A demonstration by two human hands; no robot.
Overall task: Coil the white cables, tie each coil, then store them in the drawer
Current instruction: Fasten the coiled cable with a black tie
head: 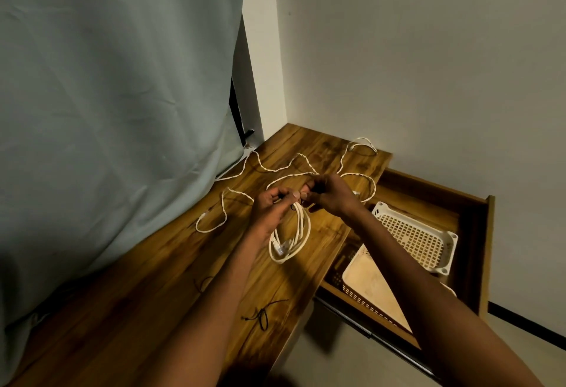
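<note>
Head view: left hand (271, 204) grips the top of the coiled white cable (291, 238), which hangs long-axis down toward the wooden desk (147, 279). Right hand (329, 193) pinches a thin black tie (301, 203) there. Open drawer (477, 233) on the right.

The coiled white cable (291, 233) hangs over the brown wooden desk (137, 279), the loose twisted white cable (294, 166) sprawled behind it, thin black ties (262, 316) in front, and the perforated white plastic baskets (413, 233) in the open wooden drawer (477, 233) to the right.
</note>
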